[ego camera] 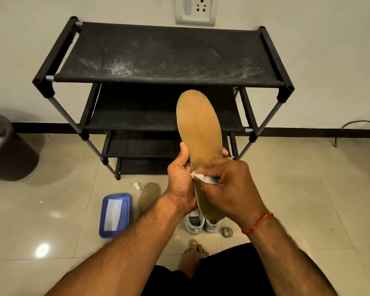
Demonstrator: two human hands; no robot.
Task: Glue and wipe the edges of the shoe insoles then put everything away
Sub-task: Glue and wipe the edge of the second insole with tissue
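While the fingers (219,168) of the right hand (233,186) pinch the glue tube (206,179), its nozzle sits at the left edge of the insole (199,124), just beside the left hand (179,178) gripping that edge. The long axis points away toward the shoe rack (169,52), so the bead probably runs forward.

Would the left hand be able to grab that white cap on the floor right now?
Probably not yet: the left hand grips the raised insole. The white cap itself lies unobstructed on the floor.
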